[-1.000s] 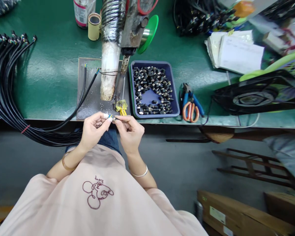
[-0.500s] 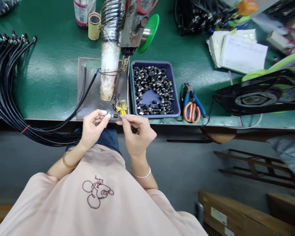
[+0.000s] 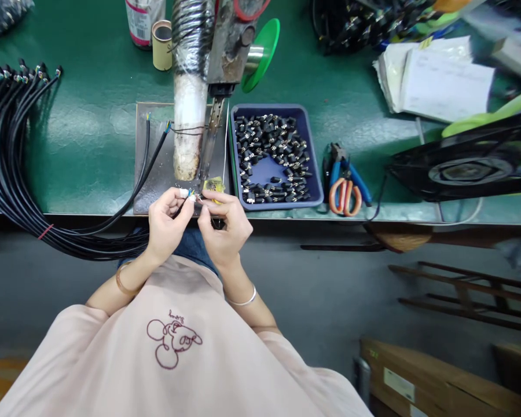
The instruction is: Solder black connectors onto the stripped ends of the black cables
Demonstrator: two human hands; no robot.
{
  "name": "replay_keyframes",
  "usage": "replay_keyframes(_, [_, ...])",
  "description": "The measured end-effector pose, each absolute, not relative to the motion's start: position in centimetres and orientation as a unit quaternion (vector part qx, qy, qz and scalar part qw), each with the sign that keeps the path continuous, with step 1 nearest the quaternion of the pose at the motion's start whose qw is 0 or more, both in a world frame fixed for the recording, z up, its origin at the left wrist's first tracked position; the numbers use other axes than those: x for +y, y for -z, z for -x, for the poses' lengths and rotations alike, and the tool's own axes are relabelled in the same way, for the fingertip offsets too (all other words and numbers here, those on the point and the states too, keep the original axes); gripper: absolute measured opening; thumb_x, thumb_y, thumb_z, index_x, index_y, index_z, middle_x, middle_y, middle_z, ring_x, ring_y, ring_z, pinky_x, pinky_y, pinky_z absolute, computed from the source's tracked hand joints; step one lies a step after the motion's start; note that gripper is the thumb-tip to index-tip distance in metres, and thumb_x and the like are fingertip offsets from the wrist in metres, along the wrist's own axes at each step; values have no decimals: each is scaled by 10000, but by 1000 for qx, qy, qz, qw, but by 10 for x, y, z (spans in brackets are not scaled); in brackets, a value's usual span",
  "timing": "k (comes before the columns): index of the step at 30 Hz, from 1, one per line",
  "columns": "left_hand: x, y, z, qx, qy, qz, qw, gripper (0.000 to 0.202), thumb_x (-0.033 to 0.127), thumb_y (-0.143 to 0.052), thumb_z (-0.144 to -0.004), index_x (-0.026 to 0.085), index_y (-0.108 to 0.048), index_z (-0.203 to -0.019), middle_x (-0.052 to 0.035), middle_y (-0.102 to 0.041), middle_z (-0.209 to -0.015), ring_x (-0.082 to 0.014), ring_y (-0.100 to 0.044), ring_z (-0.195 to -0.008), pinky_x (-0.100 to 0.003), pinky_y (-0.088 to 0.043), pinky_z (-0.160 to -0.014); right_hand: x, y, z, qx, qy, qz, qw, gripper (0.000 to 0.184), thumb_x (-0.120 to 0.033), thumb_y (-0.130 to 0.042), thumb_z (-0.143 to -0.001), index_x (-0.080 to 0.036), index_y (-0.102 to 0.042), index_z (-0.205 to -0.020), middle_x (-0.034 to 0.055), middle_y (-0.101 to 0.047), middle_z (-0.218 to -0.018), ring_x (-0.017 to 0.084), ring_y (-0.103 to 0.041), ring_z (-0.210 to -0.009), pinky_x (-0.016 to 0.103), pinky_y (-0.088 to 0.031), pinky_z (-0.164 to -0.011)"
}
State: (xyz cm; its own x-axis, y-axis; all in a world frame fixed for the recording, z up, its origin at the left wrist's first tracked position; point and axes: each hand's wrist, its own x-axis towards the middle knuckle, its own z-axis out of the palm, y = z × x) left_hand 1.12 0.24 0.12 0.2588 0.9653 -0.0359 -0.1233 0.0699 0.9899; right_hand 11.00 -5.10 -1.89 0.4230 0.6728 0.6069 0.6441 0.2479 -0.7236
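- Nearest: worker's pink tee, w/ a mouse outline on the front.
- L hand: thumb + finger pinched on the wires, blue/yellow bits poking out, right at the bench edge.
- R hand: fingers bunched narrow just beside those wires. Tiny metal bit between the hands; can't tell if it's gripped, too small.
- Mat just past the hands, 2 loose cable ends lying on it, yellow pad by the R fingertips.
- Iron angled down over the mat, white pipe to its L.
- Tray R of the mat, lots of blk plugs inside; pliers next to it.
- Cable bundle far L, red tie round it, drooping over the edge.
- Fan off to the R.
- Farther back: papers, green spool, tan can.
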Motion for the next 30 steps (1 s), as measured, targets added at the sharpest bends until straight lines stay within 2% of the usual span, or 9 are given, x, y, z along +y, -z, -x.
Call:
replay_keyframes(10, [4,-2,-14,410,-454,-541,577,245,326,-748,-821,184,-566,-740,76,-453,-582,-51,-385,-487,-176,-360,-485,-47,16,-114,-559,42,611,560,148,-109,-621,-902,-251,-585,-884,22,-765,-950,169,-753,-925,335,-632,-796])
replay_keyframes(21, [3,-4,-13,416,-447,-539,580,272,379,-719,-838,190,-556,-731,79,-444,-575,-57,-368,-480,-191,-348,-473,-49,11,-115,-566,40,618,543,125,-144,-629,-897,-256,-593,-853,39,-773,-1004,176,-757,-911,346,-641,-786])
replay_keyframes(30, [2,0,-11,411,-449,-544,577,237,325,-709,-841,183,-549,-739,82,-447,-573,-46,-364,-480,-162,-362,-478,-47,15,-116,-588,68,593,546,177,-69,-632,-863,-233,-568,-855,44,-773,-978,151,-759,-858,284,-646,-749])
